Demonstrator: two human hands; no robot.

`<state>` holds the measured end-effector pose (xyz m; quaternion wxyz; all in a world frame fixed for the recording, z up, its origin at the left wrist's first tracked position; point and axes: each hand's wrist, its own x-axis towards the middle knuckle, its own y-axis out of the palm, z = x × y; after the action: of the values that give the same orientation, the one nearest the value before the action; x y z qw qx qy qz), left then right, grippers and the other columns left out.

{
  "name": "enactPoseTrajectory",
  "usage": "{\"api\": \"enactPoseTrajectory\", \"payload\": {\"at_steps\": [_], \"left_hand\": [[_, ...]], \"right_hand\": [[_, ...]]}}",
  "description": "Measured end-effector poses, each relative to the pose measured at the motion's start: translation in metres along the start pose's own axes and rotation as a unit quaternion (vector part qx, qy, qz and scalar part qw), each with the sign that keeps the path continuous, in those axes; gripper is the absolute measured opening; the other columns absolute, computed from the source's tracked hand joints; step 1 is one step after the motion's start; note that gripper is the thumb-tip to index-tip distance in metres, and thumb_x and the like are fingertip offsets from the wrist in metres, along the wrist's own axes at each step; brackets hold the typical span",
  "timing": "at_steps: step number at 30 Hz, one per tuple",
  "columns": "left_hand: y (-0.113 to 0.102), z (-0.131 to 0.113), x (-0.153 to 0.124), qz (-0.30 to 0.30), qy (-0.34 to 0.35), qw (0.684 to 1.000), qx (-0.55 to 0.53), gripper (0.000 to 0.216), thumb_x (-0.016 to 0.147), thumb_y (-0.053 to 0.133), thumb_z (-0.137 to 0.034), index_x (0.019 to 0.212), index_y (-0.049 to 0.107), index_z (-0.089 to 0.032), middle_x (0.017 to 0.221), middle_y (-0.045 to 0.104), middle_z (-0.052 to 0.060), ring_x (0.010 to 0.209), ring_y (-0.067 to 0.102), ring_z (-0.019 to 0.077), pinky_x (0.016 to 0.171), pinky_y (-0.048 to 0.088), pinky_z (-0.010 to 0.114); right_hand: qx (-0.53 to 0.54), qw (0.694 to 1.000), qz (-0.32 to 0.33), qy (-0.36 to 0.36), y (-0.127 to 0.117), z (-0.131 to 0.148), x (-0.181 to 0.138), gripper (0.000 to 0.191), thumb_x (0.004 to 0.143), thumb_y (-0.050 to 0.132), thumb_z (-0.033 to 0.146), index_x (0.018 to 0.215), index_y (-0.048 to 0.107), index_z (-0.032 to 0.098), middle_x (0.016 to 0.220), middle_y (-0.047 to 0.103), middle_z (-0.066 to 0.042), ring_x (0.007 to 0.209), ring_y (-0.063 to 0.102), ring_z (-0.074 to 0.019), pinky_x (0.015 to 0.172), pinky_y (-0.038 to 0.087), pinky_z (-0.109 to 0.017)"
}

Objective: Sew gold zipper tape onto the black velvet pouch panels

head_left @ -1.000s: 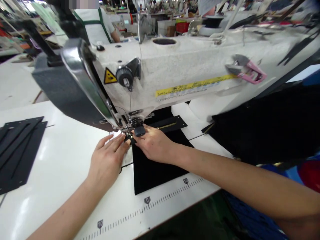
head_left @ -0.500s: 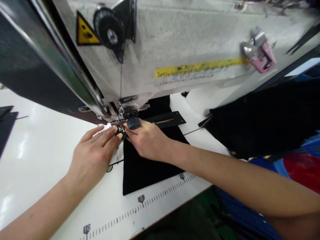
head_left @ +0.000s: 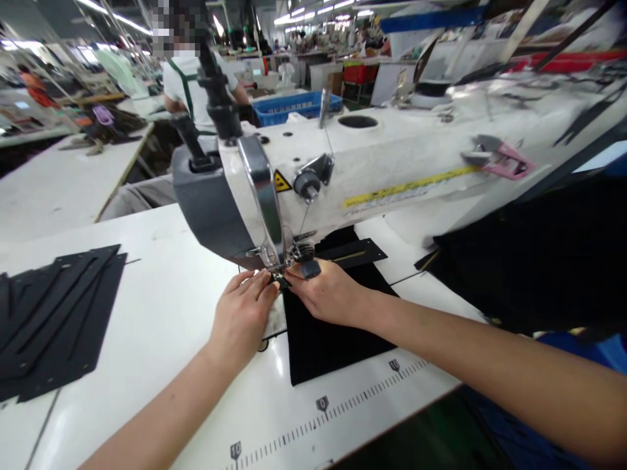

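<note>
At the needle of a white sewing machine (head_left: 411, 150), my left hand (head_left: 243, 310) has its thumb and fingertips closed on the end of a black strip, left of the presser foot (head_left: 280, 275). Close on the right, my right hand (head_left: 333, 294) pinches the same work, its fingertips partly hidden behind a dark knob (head_left: 310, 268). The black strip with a gold zipper (head_left: 375, 251) runs out behind my right hand. Under that hand and wrist lies a black fabric panel (head_left: 328, 349), flat on the table.
Black slotted pieces (head_left: 63, 313) lie stacked at the left. Dark fabric (head_left: 548, 261) is heaped at the right. A printed ruler (head_left: 353, 401) runs along the table's front edge. A pink-handled thread snip (head_left: 512, 161) sits on the machine arm. Beyond, a person (head_left: 189, 85) is near a blue crate (head_left: 298, 108).
The view has tilted up and swung left, so the room beyond and the stacked black pieces show more. Both hands keep their places at the needle, with the fabric seemingly unmoved.
</note>
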<state>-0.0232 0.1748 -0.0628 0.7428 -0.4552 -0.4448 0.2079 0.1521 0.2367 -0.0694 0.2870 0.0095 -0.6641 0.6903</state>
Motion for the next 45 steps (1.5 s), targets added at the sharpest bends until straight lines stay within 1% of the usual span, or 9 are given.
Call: {"api": "enactPoseTrajectory", "payload": {"at_steps": [6,16,22,27,33,36,39,42,45], "left_hand": [[0.000,0.002,0.001,-0.010,0.007,1.000,-0.005,0.023,0.089,0.039,-0.015,0.085,0.062,-0.012,0.092,0.067,0.012,0.085,0.063,0.0217,0.079,0.048,0.038],[0.000,0.004,0.001,-0.001,0.003,1.000,-0.009,0.022,0.086,0.041,-0.013,0.086,0.063,-0.014,0.093,0.068,0.011,0.085,0.064,0.0224,0.080,0.048,0.038],[-0.001,0.002,0.000,0.000,-0.017,1.000,-0.019,0.023,0.087,0.041,-0.014,0.085,0.064,-0.013,0.094,0.067,0.012,0.087,0.063,0.0231,0.080,0.048,0.039],[0.000,0.004,-0.004,0.009,-0.009,1.000,-0.010,0.022,0.085,0.043,-0.010,0.089,0.063,-0.014,0.098,0.066,0.013,0.091,0.062,0.0232,0.082,0.048,0.041],[0.000,0.004,-0.004,0.005,-0.007,1.000,0.005,0.021,0.085,0.043,-0.010,0.088,0.063,-0.013,0.098,0.066,0.013,0.091,0.062,0.0236,0.083,0.047,0.041],[-0.002,0.002,-0.003,0.011,-0.005,1.000,0.011,0.021,0.084,0.043,-0.010,0.089,0.063,-0.012,0.098,0.065,0.014,0.091,0.061,0.0242,0.083,0.047,0.040],[-0.004,0.001,-0.002,0.012,-0.005,1.000,0.016,0.023,0.083,0.042,-0.009,0.089,0.063,-0.013,0.098,0.066,0.013,0.091,0.061,0.0239,0.082,0.047,0.040],[-0.005,0.001,-0.001,0.007,-0.009,1.000,0.018,0.024,0.083,0.040,-0.008,0.088,0.064,-0.015,0.096,0.066,0.012,0.090,0.061,0.0235,0.081,0.048,0.040],[-0.005,0.002,-0.001,0.001,-0.007,1.000,0.015,0.024,0.082,0.041,-0.008,0.088,0.063,-0.015,0.095,0.066,0.012,0.090,0.062,0.0237,0.079,0.048,0.040]], "right_hand": [[0.002,1.000,0.007,0.000,-0.002,0.000,0.002,0.018,0.084,0.043,0.011,0.095,0.057,0.009,0.096,0.061,-0.011,0.096,0.053,-0.0220,0.090,0.040,-0.036],[0.011,1.000,-0.002,0.001,-0.004,0.000,0.004,0.017,0.082,0.043,0.010,0.095,0.055,0.009,0.098,0.060,-0.012,0.100,0.052,-0.0225,0.090,0.040,-0.036],[0.010,1.000,-0.003,0.003,-0.003,0.001,0.004,0.018,0.081,0.045,0.010,0.095,0.056,0.009,0.098,0.061,-0.012,0.098,0.053,-0.0227,0.091,0.039,-0.036],[0.010,1.000,-0.010,0.007,-0.004,0.004,0.005,0.021,0.081,0.044,0.009,0.098,0.057,0.009,0.097,0.062,-0.012,0.096,0.054,-0.0220,0.089,0.041,-0.035],[0.017,1.000,-0.020,0.014,-0.001,0.005,0.006,0.021,0.080,0.045,0.009,0.097,0.057,0.009,0.095,0.062,-0.014,0.094,0.055,-0.0226,0.087,0.042,-0.036],[0.039,0.998,-0.048,0.014,0.001,0.004,0.005,0.019,0.080,0.045,0.009,0.094,0.058,0.010,0.095,0.062,-0.013,0.093,0.055,-0.0221,0.086,0.042,-0.036],[0.093,0.991,-0.093,0.024,-0.002,0.003,0.000,0.016,0.082,0.044,0.011,0.091,0.058,0.013,0.095,0.061,-0.011,0.090,0.055,-0.0204,0.082,0.044,-0.033],[0.140,0.971,-0.165,0.101,-0.014,0.002,-0.005,0.017,0.086,0.040,0.016,0.078,0.055,0.016,0.081,0.060,-0.008,0.079,0.055,-0.0188,0.073,0.046,-0.032],[0.218,0.929,-0.231,0.189,-0.031,0.002,-0.007,0.016,0.088,0.041,0.019,0.078,0.053,0.017,0.073,0.058,-0.004,0.067,0.055,-0.0156,0.062,0.046,-0.027]]}}
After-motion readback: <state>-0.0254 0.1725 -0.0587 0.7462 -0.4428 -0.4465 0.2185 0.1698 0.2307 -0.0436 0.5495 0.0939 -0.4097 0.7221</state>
